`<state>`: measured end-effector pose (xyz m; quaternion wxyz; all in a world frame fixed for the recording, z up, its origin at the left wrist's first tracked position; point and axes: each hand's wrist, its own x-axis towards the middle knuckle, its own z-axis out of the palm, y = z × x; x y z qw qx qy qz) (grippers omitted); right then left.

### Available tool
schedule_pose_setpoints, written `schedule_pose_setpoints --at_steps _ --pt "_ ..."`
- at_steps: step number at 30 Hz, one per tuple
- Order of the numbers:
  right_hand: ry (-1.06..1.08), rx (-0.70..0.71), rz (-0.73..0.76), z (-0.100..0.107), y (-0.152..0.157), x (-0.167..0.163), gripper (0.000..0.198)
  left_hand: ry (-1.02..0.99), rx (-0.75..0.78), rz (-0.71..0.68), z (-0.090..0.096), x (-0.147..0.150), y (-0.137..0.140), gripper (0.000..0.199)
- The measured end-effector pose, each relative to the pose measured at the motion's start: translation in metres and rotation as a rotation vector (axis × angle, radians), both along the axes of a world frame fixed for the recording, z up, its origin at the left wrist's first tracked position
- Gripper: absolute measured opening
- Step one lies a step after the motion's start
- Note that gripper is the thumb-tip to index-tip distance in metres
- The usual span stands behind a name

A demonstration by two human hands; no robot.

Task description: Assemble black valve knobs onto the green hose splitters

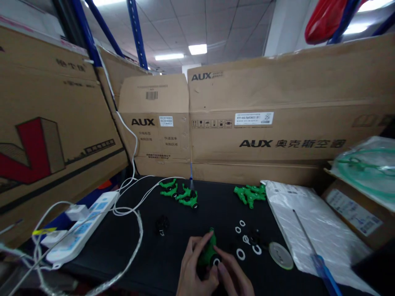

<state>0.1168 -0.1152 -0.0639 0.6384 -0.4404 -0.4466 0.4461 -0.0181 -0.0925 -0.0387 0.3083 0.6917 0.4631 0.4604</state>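
Near the front edge of the black table, my left hand (194, 263) is closed round a green plastic pipe fitting (209, 254) with a black end. A white ring (216, 261) sits at that end, facing me. My right hand (233, 273) presses its fingertips against the ring and the fitting's end from the right. Just right of my hands lie several loose white rings (240, 254) of different sizes and some small black parts (254, 237). The undersides of the fitting and of my fingers are hidden.
Green fittings lie in a left group (188, 196) and a right group (250, 195). A brush (191, 181) stands behind the left group. A white power strip (83, 230) with cables is at left; a round lid (280, 255), white bag (305, 230) and blue screwdriver (322, 267) are at right. Cardboard (222, 152) walls the back.
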Motion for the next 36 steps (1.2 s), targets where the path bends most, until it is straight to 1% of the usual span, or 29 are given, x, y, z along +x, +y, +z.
schedule_pose_setpoints --at_steps 5,7,10,13,15,18,23,26,32,36 --pt "-0.033 -0.038 -0.008 0.016 -0.008 0.001 0.046 -0.001 -0.066 0.012 0.013 0.007 -0.008 0.071" --pt "-0.049 -0.032 -0.023 0.017 -0.009 0.001 0.046 -0.003 -0.081 0.018 0.015 0.009 -0.01 0.071" --pt "-0.089 -0.023 -0.025 0.01 -0.008 0.002 0.043 -0.015 -0.086 0.043 0.014 0.01 -0.011 0.069" --pt "-0.146 -0.003 0.046 0.0 -0.007 0.003 0.04 -0.054 -0.081 0.088 0.011 0.01 -0.012 0.064" --pt "-0.143 -0.007 0.06 -0.003 -0.008 0.002 0.038 -0.061 -0.081 0.087 0.01 0.01 -0.013 0.061" --pt "-0.1 -0.036 0.018 -0.005 -0.01 -0.001 0.038 -0.043 -0.078 0.063 0.01 0.011 -0.013 0.06" --pt "-0.081 -0.072 0.034 -0.006 -0.01 0.0 0.04 -0.053 -0.096 0.122 0.011 0.014 -0.013 0.058" --pt "-0.097 -0.086 0.038 -0.006 -0.009 0.004 0.039 -0.03 -0.091 0.097 0.012 0.013 -0.013 0.055" --pt "-0.126 -0.068 -0.096 -0.003 -0.012 -0.002 0.036 -0.004 -0.066 0.054 0.012 0.009 -0.011 0.052" --pt "-0.134 -0.055 -0.132 -0.005 -0.014 -0.005 0.035 -0.021 -0.064 0.049 0.01 0.01 -0.011 0.053"
